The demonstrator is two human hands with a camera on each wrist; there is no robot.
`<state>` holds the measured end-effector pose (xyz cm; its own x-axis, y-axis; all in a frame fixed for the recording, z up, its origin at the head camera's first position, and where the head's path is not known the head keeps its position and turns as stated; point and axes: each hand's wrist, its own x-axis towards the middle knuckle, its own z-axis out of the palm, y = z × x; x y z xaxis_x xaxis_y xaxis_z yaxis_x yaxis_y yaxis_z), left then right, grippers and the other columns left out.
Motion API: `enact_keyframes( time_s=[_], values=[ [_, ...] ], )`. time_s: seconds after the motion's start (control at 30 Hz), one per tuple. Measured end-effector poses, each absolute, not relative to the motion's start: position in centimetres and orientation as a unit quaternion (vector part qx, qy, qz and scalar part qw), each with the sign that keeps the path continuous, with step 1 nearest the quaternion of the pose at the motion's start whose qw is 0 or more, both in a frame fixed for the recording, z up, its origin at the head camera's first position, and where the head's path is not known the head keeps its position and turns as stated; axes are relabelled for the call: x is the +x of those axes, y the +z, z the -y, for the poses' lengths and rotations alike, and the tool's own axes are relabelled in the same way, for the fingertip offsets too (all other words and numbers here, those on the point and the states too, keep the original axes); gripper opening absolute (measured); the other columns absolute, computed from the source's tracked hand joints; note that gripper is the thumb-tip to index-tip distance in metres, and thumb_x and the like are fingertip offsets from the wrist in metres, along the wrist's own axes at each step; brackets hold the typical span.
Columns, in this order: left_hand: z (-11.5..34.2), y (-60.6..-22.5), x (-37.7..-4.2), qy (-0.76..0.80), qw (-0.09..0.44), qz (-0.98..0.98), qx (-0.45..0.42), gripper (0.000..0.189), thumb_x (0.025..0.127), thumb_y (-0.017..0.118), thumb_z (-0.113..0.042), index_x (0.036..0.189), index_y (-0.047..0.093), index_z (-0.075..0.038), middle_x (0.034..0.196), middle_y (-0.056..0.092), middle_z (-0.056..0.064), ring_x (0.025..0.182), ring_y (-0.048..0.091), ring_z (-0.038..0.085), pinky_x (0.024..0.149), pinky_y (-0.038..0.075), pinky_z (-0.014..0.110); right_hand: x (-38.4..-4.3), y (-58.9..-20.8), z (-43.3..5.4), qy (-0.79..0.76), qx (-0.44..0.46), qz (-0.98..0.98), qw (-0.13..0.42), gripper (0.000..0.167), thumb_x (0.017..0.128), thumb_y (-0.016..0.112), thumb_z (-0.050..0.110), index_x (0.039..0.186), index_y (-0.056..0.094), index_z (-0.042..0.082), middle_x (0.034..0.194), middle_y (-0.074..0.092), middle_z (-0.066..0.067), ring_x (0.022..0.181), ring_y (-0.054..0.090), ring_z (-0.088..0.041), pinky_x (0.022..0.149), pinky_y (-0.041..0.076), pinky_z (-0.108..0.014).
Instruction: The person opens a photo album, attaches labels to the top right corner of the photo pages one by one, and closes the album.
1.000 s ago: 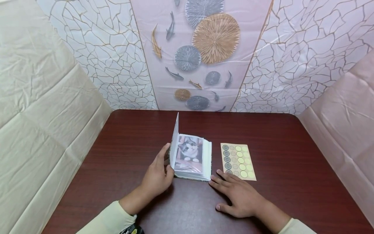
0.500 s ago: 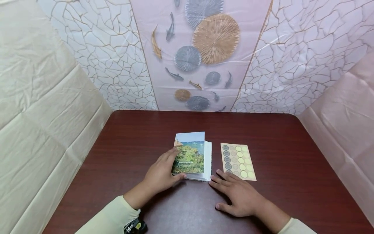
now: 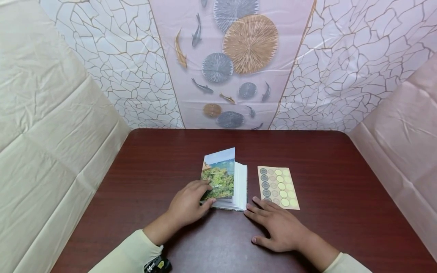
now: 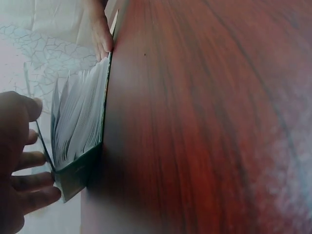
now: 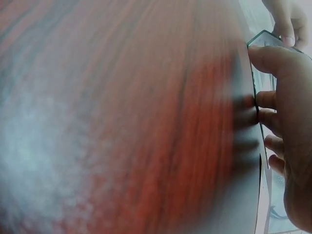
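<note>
A small photo album (image 3: 218,176) with a seaside picture on its cover lies on the table. Its cover stands partly raised, tilted over the white pages (image 3: 241,185). My left hand (image 3: 189,201) is at the spine side, its fingers resting against the outside of the cover and its thumb near the lower edge. In the left wrist view these fingers (image 4: 36,183) are spread along the cover and spine, and the pages fan slightly apart. My right hand (image 3: 278,227) lies with fingers extended, fingertips at the album's lower right corner and over the bottom of a sticker sheet (image 3: 278,185).
The sticker sheet, with rows of round grey, beige and yellow stickers, lies right of the album. The dark red wooden table (image 3: 153,159) ends at a patterned curtain (image 3: 246,76) behind. Pale cloth walls (image 3: 51,113) stand at both sides.
The album cover has swung from upright down over the pages, then lifted slightly again. My left hand has moved a little right with it. My right hand has stayed in place.
</note>
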<state>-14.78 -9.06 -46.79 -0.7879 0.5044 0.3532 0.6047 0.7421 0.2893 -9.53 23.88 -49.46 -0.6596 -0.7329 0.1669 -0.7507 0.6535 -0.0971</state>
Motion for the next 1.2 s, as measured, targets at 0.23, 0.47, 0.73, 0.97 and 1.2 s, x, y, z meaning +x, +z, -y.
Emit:
enact_keyframes(
  time_s=[0.23, 0.47, 0.73, 0.97, 1.2],
  values=[
    [9.5, -46.5, -14.4, -0.230, 0.176, 0.906, -0.308, 0.037, 0.096, 0.070, -0.028, 0.127, 0.068, -0.009, 0.124, 0.071, 0.010, 0.114, 0.067, 0.027, 0.091, 0.055, 0.046, -9.5, -49.3, -23.9, 0.079, 0.409, 0.907, 0.058, 0.071, 0.093, 0.067, 0.057, 0.150, 0.055, 0.017, 0.154, 0.050, -0.003, 0.146, 0.038, -0.032, 0.113, 0.036, -0.051],
    [10.0, -46.4, -14.1, -0.263, 0.207, 0.895, -0.296, 0.050, 0.093, 0.068, -0.020, 0.140, 0.057, -0.006, 0.119, 0.071, 0.015, 0.098, 0.070, 0.026, 0.079, 0.058, 0.045, -9.5, -48.9, -23.5, 0.089, 0.404, 0.908, 0.065, 0.071, 0.091, 0.070, 0.054, 0.148, 0.057, 0.013, 0.150, 0.054, -0.005, 0.144, 0.042, -0.032, 0.112, 0.037, -0.052],
    [10.2, -46.3, -14.1, -0.278, 0.219, 0.886, -0.298, 0.051, 0.092, 0.068, -0.017, 0.141, 0.058, -0.008, 0.125, 0.069, 0.012, 0.097, 0.068, 0.019, 0.077, 0.058, 0.040, -10.2, -48.1, -21.8, 0.090, 0.380, 0.913, 0.114, 0.080, 0.091, 0.071, 0.051, 0.154, 0.046, 0.008, 0.156, 0.047, -0.010, 0.145, 0.040, -0.030, 0.108, 0.042, -0.050],
    [10.3, -46.5, -14.1, -0.285, 0.226, 0.881, -0.302, 0.051, 0.091, 0.068, -0.015, 0.141, 0.058, -0.008, 0.130, 0.067, 0.013, 0.112, 0.067, 0.024, 0.083, 0.058, 0.043, -10.8, -47.4, -20.1, 0.094, 0.401, 0.904, 0.116, 0.085, 0.090, 0.070, 0.051, 0.158, 0.039, 0.011, 0.163, 0.037, -0.008, 0.149, 0.033, -0.031, 0.110, 0.039, -0.055],
    [10.4, -46.5, -14.1, -0.294, 0.244, 0.874, -0.300, 0.055, 0.088, 0.069, -0.013, 0.142, 0.058, -0.009, 0.127, 0.068, 0.012, 0.086, 0.065, 0.017, 0.071, 0.056, 0.038, -11.1, -47.3, -19.0, 0.081, 0.423, 0.896, 0.111, 0.085, 0.091, 0.067, 0.054, 0.158, 0.039, 0.012, 0.164, 0.035, -0.005, 0.151, 0.028, -0.027, 0.112, 0.036, -0.050]
  ],
)
